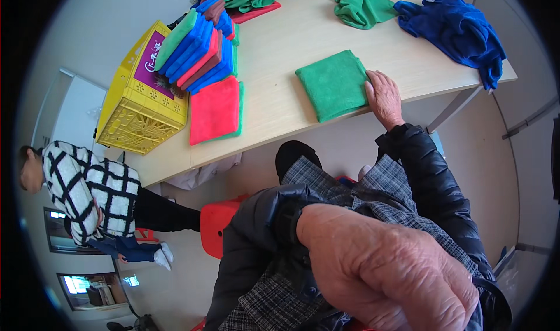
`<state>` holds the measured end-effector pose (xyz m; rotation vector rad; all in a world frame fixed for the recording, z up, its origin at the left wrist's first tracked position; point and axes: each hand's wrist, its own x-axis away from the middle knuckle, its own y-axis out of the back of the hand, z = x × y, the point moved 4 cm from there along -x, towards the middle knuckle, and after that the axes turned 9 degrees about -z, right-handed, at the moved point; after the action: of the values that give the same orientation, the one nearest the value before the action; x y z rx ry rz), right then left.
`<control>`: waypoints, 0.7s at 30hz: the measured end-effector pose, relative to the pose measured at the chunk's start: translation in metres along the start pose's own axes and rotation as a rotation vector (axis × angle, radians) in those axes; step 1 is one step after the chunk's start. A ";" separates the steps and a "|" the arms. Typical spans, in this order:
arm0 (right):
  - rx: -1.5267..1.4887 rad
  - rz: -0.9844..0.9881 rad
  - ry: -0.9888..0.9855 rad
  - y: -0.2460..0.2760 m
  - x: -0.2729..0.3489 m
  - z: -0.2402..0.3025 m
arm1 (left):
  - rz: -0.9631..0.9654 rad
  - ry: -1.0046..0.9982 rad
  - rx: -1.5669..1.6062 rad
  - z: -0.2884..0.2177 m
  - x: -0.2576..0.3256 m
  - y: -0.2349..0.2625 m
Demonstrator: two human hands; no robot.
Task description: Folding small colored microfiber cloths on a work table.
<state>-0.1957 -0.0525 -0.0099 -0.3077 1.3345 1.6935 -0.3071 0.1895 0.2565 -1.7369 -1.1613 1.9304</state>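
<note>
A folded green cloth lies flat near the front edge of the table. My right hand rests at its right edge, fingers stretched out on the tabletop and thumb side against the cloth; it grips nothing. Close to the camera, my left hand is raised in front of my body, crossing to the lower right. Its back and wrist show large, while the fingers bend down out of sight, so whatever they may hold is hidden.
A crumpled green cloth and blue cloths lie at the far right of the table. To the left, several folded cloths lean by a yellow crate, near a folded red cloth. A person stands left, beyond a red stool.
</note>
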 end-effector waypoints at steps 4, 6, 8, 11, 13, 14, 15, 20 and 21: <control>-0.008 -0.004 -0.006 0.002 0.000 0.001 | 0.062 0.248 0.048 0.009 0.017 0.007; -0.003 -0.009 -0.004 0.002 0.000 0.001 | 0.080 0.193 0.016 0.006 0.012 0.013; -0.006 -0.012 -0.007 0.002 0.004 -0.001 | 0.454 0.066 -0.236 -0.006 -0.004 0.016; -0.012 -0.025 -0.009 0.005 0.000 -0.004 | 0.280 0.185 -0.335 -0.016 0.002 0.026; -0.044 -0.037 0.014 0.004 0.000 0.004 | 0.270 0.189 -0.323 -0.044 -0.003 0.007; -0.033 -0.034 0.011 0.003 -0.001 0.006 | 0.263 0.196 -0.319 -0.054 -0.001 -0.003; -0.017 -0.029 0.001 0.004 0.003 -0.002 | 0.256 0.207 -0.280 -0.062 -0.001 0.000; -0.025 -0.040 0.019 0.003 -0.001 0.002 | 0.236 0.256 -0.264 -0.064 -0.004 -0.021; -0.023 -0.037 0.013 0.002 -0.001 0.003 | 0.231 0.265 -0.266 -0.069 -0.002 -0.027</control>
<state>-0.1960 -0.0502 -0.0064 -0.3549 1.3121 1.6797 -0.2508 0.2302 0.2815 -2.2765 -1.2060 1.6515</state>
